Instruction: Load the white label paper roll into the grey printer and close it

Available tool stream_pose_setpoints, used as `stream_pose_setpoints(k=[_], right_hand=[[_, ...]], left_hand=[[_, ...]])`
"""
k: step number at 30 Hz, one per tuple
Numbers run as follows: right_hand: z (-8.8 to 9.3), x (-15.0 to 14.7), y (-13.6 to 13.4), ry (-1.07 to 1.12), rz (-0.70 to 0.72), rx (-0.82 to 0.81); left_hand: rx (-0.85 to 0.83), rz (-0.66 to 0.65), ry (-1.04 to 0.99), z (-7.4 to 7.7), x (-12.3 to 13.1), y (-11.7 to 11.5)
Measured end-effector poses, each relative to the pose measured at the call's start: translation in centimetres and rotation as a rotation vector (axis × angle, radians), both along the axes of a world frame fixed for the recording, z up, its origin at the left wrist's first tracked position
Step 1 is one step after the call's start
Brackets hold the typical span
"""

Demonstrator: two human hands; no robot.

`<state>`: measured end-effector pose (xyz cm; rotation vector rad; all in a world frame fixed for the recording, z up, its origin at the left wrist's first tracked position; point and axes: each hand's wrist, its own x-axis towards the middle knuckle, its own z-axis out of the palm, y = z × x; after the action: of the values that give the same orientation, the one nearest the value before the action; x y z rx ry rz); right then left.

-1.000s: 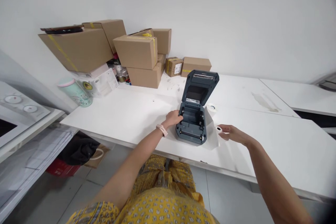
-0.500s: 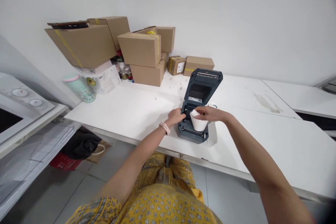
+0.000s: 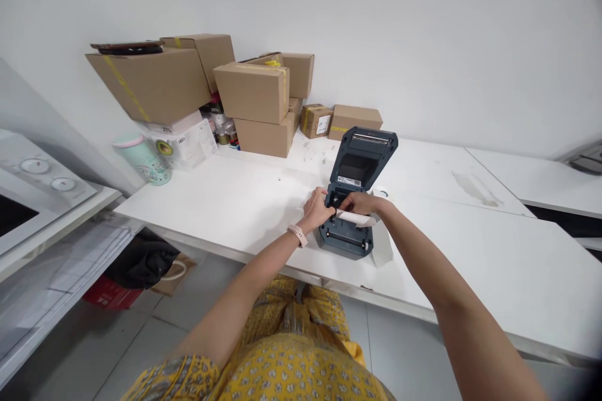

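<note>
A dark printer [image 3: 344,245] stands before you on the white worktop [image 3: 249,200], its lid [image 3: 364,153] raised. White paper [image 3: 356,219] lies across its open compartment. Your right hand [image 3: 361,202] reaches in, fingers bent behind the paper — whether they grip it is hidden. Your left hand [image 3: 318,208] touches the printer's left edge, fingers bent — their hold cannot be told.

Right hand [image 3: 360,202] covers part of the printer [image 3: 342,243]; far side of white roll [image 3: 356,219] hidden. Microwave [image 3: 47,205] cut off at left edge. Label [image 3: 323,124] on 1 small box [image 3: 310,118] too small to read.
</note>
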<state>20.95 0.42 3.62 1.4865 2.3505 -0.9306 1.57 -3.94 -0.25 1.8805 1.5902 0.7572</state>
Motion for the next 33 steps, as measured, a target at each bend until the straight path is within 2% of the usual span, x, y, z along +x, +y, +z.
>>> stream_pose_setpoints(k=[2, 5, 8, 11, 16, 21, 25, 33], right_hand=[[-0.3, 0.0, -0.1, 0.020, -0.015, 0.024], [-0.4, -0.1, -0.4, 0.042, -0.036, 0.082], [-0.3, -0.1, -0.7, 0.041, -0.039, 0.129], [-0.2, 0.1, -0.8, 0.034, -0.031, 0.129], [-0.3, 0.3, -0.7, 0.024, -0.002, 0.098], [-0.3, 0.3, -0.5, 0.004, 0.004, 0.087], [-0.2, 0.1, -0.4, -0.003, 0.004, 0.072], [0.9, -0.3, -0.4, 0.005, 0.056, -0.019]], left_hand=[[0.127, -0.026, -0.046, -0.1, 0.0, -0.1], [0.293, -0.173, -0.047, -0.1, 0.0, 0.1], [0.334, -0.307, 0.024, 0.2, 0.0, 0.4], [0.375, -0.351, 0.077, 0.4, 0.0, 0.7], [0.336, -0.496, 0.132, 0.0, 0.0, 1.2], [0.405, -0.549, 0.103, -0.8, 0.0, 1.4], [0.371, -0.662, 0.191, -1.0, -0.6, 0.5], [0.370, -0.734, 0.322, -0.4, -2.2, -1.9]])
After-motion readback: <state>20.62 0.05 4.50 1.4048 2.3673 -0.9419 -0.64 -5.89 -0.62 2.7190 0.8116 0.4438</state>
